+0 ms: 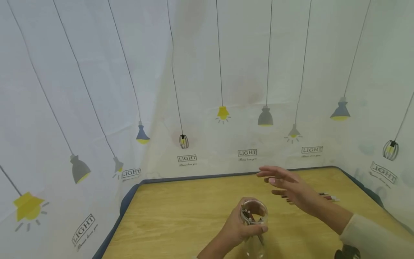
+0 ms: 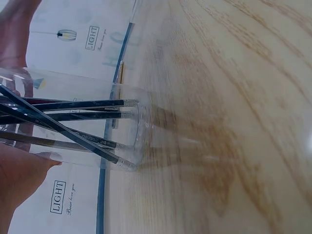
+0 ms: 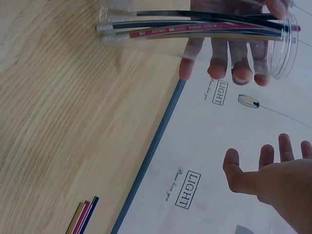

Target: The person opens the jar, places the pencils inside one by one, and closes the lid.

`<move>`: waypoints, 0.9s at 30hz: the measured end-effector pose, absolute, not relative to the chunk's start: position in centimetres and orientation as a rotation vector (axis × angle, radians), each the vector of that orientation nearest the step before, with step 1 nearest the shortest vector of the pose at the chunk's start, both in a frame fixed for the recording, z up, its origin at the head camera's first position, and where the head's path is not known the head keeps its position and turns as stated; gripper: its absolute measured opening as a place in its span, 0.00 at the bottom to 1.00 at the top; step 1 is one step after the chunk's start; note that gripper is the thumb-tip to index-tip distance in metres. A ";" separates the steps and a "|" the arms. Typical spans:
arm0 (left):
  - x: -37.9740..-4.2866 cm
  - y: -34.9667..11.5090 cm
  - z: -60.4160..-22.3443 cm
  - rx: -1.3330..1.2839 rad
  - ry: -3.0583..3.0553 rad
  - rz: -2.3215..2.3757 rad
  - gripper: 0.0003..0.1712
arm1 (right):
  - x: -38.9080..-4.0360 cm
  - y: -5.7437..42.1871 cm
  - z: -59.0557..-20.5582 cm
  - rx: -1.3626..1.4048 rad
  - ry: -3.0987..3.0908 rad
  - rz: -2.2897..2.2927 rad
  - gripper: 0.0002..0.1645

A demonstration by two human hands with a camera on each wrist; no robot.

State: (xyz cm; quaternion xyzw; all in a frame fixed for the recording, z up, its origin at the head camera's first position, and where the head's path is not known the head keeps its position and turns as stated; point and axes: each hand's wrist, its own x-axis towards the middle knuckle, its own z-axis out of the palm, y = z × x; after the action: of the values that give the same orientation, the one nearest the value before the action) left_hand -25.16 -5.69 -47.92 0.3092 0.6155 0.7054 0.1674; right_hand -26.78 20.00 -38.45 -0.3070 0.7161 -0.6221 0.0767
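Note:
My left hand (image 1: 230, 230) grips a clear jar (image 1: 255, 249) near its open mouth, with fingers and thumb wrapped round the wall. Inside the jar lean several pencils (image 2: 92, 105), mostly dark, with a red one (image 3: 185, 29) among them in the right wrist view. Their metal ends point toward the jar's base. My right hand (image 1: 295, 189) is raised to the right of the jar, fingers loosely extended and holding nothing. Beyond it, partly hidden by that hand and forearm in the head view, a small group of loose pencils (image 3: 83, 214) lies on the table.
The wood-grain table (image 1: 181, 212) has a dark blue edge (image 1: 207, 177) along its back and sides. Behind it hangs a pale wall covering (image 1: 200, 79) printed with lamps and the word LIGHT. A dark object (image 1: 347, 251) shows beneath the right sleeve.

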 end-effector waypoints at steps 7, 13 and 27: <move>-25.1 -5.6 -47.9 0.896 1.762 2.018 0.38 | -26.6 21.2 -38.3 -0.808 2.246 -1.809 0.29; -25.1 -5.6 -48.0 0.900 1.760 2.027 0.38 | -26.6 22.4 -38.6 -0.732 2.364 -1.716 0.28; -25.1 -5.5 -48.0 0.893 1.780 2.006 0.37 | -30.4 30.5 -43.5 -0.747 2.851 -1.299 0.28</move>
State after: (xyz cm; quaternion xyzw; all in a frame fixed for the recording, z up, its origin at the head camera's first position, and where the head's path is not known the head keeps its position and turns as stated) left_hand -25.11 -5.46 -48.01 0.3120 0.6220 0.7009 0.1566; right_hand -30.39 30.54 -43.49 -0.2319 0.8845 -0.4029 -0.0398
